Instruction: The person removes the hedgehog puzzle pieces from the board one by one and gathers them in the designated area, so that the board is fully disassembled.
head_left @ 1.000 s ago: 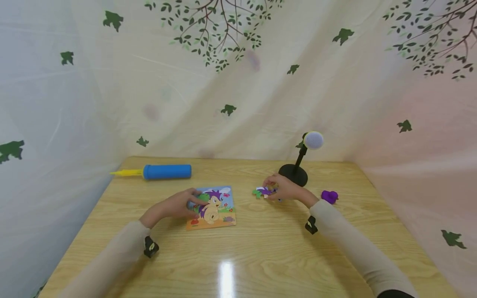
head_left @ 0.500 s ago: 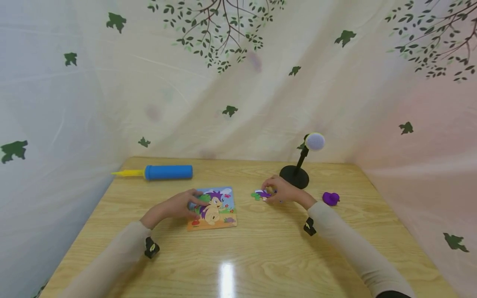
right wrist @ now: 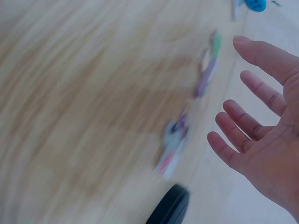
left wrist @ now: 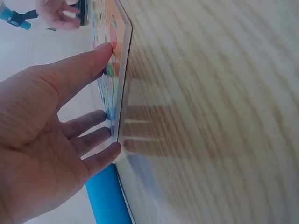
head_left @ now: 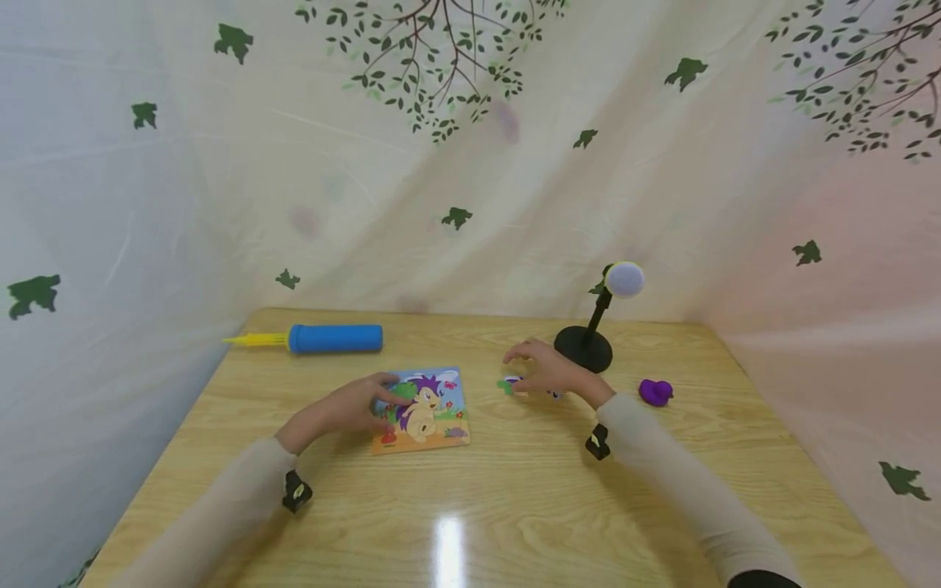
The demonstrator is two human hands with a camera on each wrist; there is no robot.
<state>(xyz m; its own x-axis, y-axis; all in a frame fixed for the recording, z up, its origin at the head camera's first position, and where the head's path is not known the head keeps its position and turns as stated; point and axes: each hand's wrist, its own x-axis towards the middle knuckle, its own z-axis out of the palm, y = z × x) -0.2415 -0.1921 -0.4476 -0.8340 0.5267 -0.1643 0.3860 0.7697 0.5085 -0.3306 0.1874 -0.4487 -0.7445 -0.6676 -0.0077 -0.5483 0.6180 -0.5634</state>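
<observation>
Hedgehog puzzle board (head_left: 434, 412) is lying flat on the bench (head_left: 515, 490), left of centre, its picture facing up. I am judging it light and stiff, likely wood or thick card, with its smooth face probably letting fingertips slide; opposite edges are looking like the surest places to take hold, as pressing on the printed face would only be steadying it. My left hand (head_left: 360, 402) is spanning the left side, fingers spread rather than clamped, the thumb lying by the red fruit and the other tips appearing to touch near the edge.

Just right of the board, a green-and-purple puzzle piece (head_left: 506, 384) is lying under my right hand (head_left: 547, 369), whose fingers are standing apart and gripping nothing. A blue-and-pink puzzle piece (right wrist: 174, 142) is lying near it, blurred in the right wrist view. I am expecting both to be thin, light and hard to lift from flat, so I am favouring a fingertip pinch on opposite edges.

Farther out, a black round-based stand (head_left: 584, 349) is standing behind the right hand, a purple rubber duck (head_left: 656, 393) is sitting to its right, and a blue hand pump (head_left: 336, 339) is lying behind the board.
</observation>
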